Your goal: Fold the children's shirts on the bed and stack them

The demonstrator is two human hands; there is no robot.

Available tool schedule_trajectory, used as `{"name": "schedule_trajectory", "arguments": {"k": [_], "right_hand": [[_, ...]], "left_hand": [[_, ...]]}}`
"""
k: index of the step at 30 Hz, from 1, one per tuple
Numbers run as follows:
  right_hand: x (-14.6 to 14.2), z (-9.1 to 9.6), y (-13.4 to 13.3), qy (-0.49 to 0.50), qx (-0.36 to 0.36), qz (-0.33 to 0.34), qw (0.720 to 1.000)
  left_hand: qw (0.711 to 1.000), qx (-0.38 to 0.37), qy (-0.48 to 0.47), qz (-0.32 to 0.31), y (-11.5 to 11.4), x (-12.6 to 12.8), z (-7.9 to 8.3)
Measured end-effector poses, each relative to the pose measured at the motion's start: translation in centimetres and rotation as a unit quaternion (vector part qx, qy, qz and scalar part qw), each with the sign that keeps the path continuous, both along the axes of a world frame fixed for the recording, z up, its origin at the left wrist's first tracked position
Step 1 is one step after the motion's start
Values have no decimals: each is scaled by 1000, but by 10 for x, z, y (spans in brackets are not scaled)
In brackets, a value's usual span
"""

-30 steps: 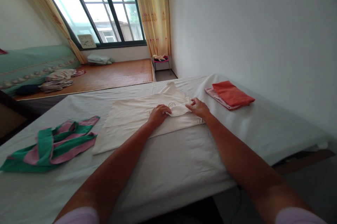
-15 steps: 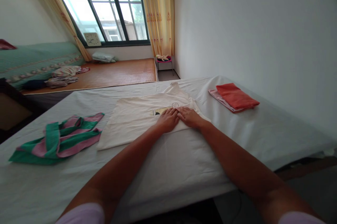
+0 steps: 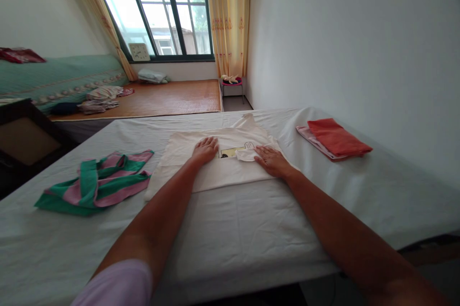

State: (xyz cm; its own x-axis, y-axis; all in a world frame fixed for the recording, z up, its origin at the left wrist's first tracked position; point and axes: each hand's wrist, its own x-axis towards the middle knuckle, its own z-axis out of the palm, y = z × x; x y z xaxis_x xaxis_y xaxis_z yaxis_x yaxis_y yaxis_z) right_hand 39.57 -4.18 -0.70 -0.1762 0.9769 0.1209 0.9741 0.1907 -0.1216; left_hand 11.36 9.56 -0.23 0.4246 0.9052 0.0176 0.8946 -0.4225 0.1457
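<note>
A cream T-shirt [image 3: 183, 167] with a small printed picture lies spread on the white sheet. My left hand [image 3: 205, 149] rests flat on it, left of the print, fingers stretched out. Flat on the shirt's right part lies my right hand [image 3: 272, 160], fingers extended. Its fingertips touch a small white fold of cloth [image 3: 246, 154] that covers part of the print; whether this is a sleeve I cannot tell. To the left is a crumpled green and pink striped garment [image 3: 97, 183], its edge close to the shirt.
On the right, a folded red-orange cloth [image 3: 338, 136] lies on a pink one [image 3: 311, 139], near the wall. Past the sheet-covered surface [image 3: 230, 239] stands a bed with a brown mat [image 3: 172, 97] and clothes [image 3: 102, 100]. A dark wooden piece of furniture [image 3: 28, 140] borders the left.
My hands, side by side over the print before, have moved apart: the left outward to the left, the right slightly right. The print and white fold now show between them. The view has shifted left.
</note>
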Motion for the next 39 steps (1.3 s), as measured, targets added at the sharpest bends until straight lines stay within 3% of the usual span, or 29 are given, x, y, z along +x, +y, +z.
{"name": "schedule_trajectory", "arguments": {"k": [5,9,21,25,29,31,35,39], "right_hand": [[4,-4,2,1,8,6,1000],[6,-8,4,2,12,4,1000],[-1,-3,-2,-27,21,-14,999],[-14,21,-1,-90,-10,-16,996],[-50,58,29,-103,-65,71,990],[-75,62,53,-49,-46,154,986],[-97,34,99,11,-66,226,972],[-52,4,137,10,-78,180,981]], "left_hand": [[991,7,35,130,17,-71,2],[981,3,46,188,16,-108,4],[981,32,11,191,10,-117,0],[980,31,3,196,11,-119,-1],[981,29,4,193,9,-119,0],[981,27,9,193,8,-119,0],[981,29,15,189,7,-121,0],[981,23,19,192,5,-119,3]]}}
